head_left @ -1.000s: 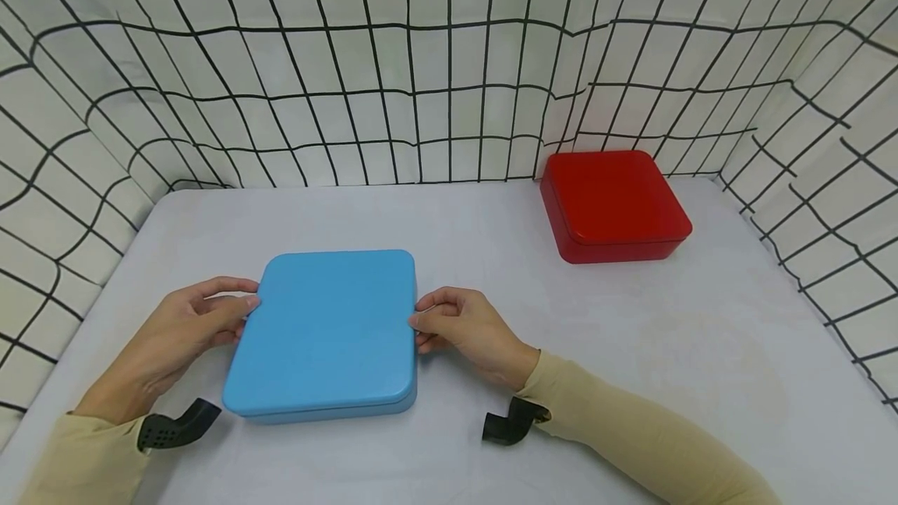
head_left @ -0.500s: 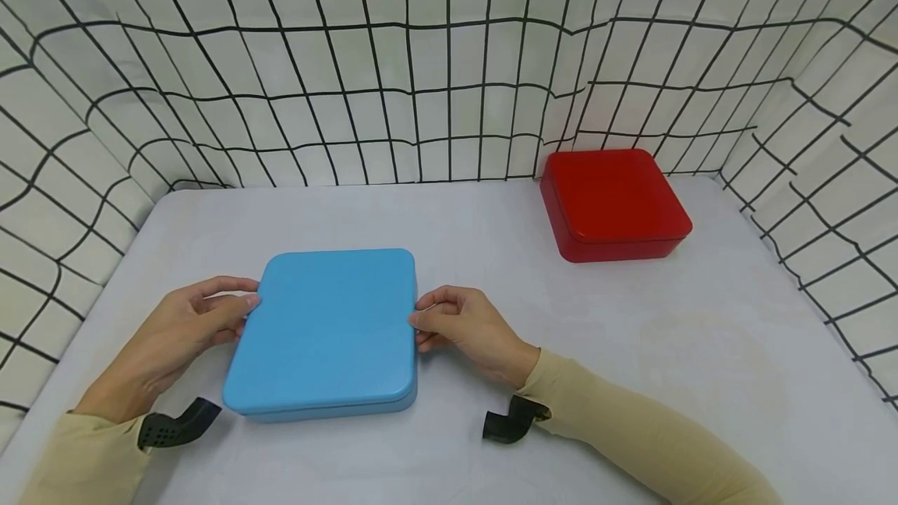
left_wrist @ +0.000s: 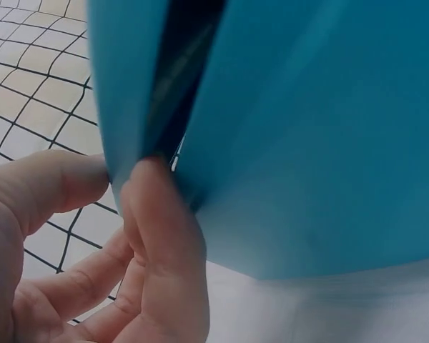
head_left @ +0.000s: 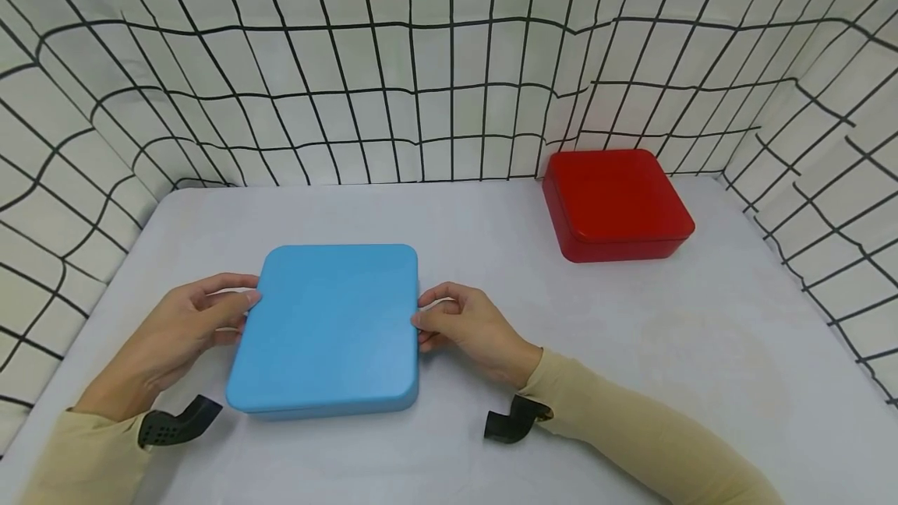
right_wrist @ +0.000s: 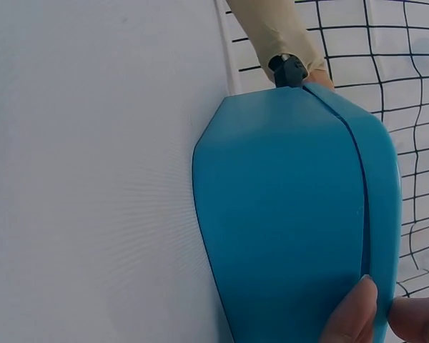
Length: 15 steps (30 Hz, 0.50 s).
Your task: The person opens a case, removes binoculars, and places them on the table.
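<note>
A light blue square tin with rounded corners lies on the white table, its lid (head_left: 326, 326) uppermost in the head view. My left hand (head_left: 178, 330) pinches the lid's rim at the left side. On the opposite side my right hand (head_left: 470, 330) holds the rim between thumb and fingers. In the left wrist view a dark gap parts the lid (left_wrist: 125, 78) from the tin's base (left_wrist: 314, 179), with fingertips at the gap. A narrower gap runs below the lid (right_wrist: 383, 179) in the right wrist view, above the base (right_wrist: 279, 214). The tin's inside is hidden.
A closed red square tin (head_left: 620, 201) stands at the table's back right, close to the wire mesh. Black wire mesh (head_left: 452, 100) over white sheeting bounds the back and both sides. White table surface (head_left: 701, 380) lies to the right of the tins.
The blue lid has risen very slightly at its edges, both hands moving up a little with it. The red tin stays where it was.
</note>
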Each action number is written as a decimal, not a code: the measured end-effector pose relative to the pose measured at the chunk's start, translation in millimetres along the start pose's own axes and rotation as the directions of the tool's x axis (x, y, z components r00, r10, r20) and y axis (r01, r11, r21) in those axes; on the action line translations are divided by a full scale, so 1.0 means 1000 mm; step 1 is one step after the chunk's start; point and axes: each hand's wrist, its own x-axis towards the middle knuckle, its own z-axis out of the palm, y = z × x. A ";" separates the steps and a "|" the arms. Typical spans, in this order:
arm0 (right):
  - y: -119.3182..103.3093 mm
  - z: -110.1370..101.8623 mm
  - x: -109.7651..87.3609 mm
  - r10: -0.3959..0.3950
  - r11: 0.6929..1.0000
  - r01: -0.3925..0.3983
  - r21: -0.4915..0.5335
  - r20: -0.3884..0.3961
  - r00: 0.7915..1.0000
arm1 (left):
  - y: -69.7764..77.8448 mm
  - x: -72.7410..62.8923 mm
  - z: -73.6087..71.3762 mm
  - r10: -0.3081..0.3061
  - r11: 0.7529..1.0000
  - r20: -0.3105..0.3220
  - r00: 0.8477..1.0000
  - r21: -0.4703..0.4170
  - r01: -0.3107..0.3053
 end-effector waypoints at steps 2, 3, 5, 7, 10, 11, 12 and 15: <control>0.000 0.000 -0.001 0.003 1.000 -0.003 0.010 0.005 1.000 | -0.001 0.000 -0.001 -0.006 1.000 0.008 1.000 -0.006 0.006; -0.001 0.000 -0.001 0.002 1.000 -0.002 0.012 0.007 1.000 | -0.001 -0.001 -0.001 -0.005 1.000 0.011 1.000 -0.011 0.005; -0.001 0.000 -0.002 0.000 1.000 0.000 0.017 0.011 1.000 | -0.001 -0.001 -0.002 0.000 1.000 0.018 1.000 -0.017 0.000; -0.001 0.000 -0.003 0.001 1.000 -0.002 0.021 0.010 1.000 | -0.002 -0.001 -0.002 0.010 1.000 0.024 1.000 -0.018 -0.009; -0.001 -0.001 -0.003 0.003 1.000 -0.003 0.027 0.008 1.000 | -0.002 -0.002 -0.003 0.027 0.999 0.030 0.999 -0.029 -0.026; -0.002 -0.001 -0.002 0.004 1.000 -0.004 0.025 0.009 1.000 | -0.002 -0.003 -0.003 0.035 0.999 0.033 0.999 -0.038 -0.033; -0.002 -0.002 -0.002 0.007 1.000 -0.007 0.022 0.009 1.000 | -0.002 -0.003 -0.004 0.043 0.998 0.037 0.998 -0.048 -0.042; -0.004 -0.003 -0.002 0.012 1.000 -0.012 0.006 0.013 1.000 | -0.003 -0.004 -0.006 0.065 0.995 0.050 0.997 -0.076 -0.061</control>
